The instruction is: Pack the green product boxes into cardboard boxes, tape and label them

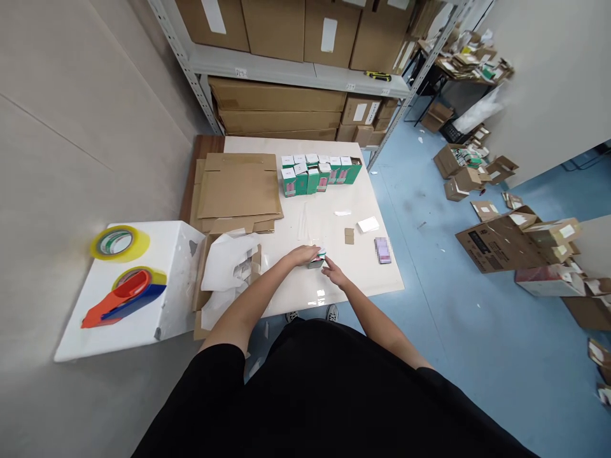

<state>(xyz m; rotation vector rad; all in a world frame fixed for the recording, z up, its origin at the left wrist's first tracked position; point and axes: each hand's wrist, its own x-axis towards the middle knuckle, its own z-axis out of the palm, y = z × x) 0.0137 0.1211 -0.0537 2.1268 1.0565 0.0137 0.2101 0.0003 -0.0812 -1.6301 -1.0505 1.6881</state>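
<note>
A small green-and-white carton (316,263) sits at the front of the white table, partly covered by my fingers. My left hand (304,256) is closed on it from the left and over its top. At its right side is my right hand (335,273), with the index finger stretched out at the carton's edge; whether it presses on it is too small to tell. Farther back, several green-and-white cartons (312,180) stand upright in two rows. To the right of my hands lie a small brown cardboard piece (349,236), a white paper stack (368,224) and a purple packet (382,250).
Flat cardboard sheets (241,191) are stacked at the table's left. Below them, an open box holds white paper (226,261). A white foam block (176,280) carries a yellow tape roll (119,243) and an orange tape dispenser (117,299). A shelf (296,73) with cartons stands behind.
</note>
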